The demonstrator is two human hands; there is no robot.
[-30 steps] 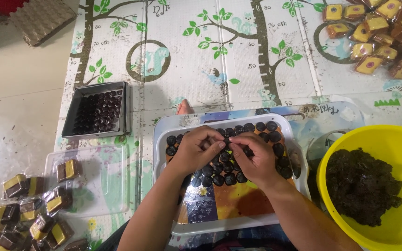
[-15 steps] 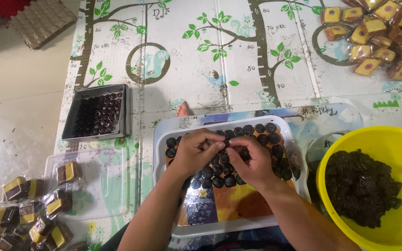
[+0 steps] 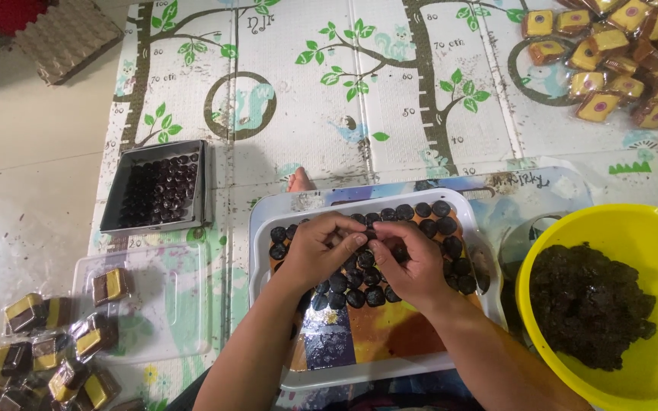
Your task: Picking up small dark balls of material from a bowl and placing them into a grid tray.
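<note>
Dark dough balls (image 3: 375,275) lie in rows on the tray (image 3: 359,371), directly beneath both hands; left hand (image 3: 319,250) and right hand (image 3: 411,262) meet fingertip to fingertip, pinching one small dark piece (image 3: 368,234) between them.

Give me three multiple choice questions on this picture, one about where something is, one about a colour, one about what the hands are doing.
1. Where is the square metal tin of dark balls?
A. Left of the tray
B. Inside the bowl
C. On the tray

2. What colour is the bowl of dark paste?
A. Red
B. Yellow
C. Blue

3. How are the hands placed?
A. Resting apart on the mat
B. Both lifting the bowl
C. Fingertips together over the dark balls

Answers: 1 A, it sits on the mat left of the tray. 2 B, its rim is yellow. 3 C, left hand and right hand meet there.
</note>
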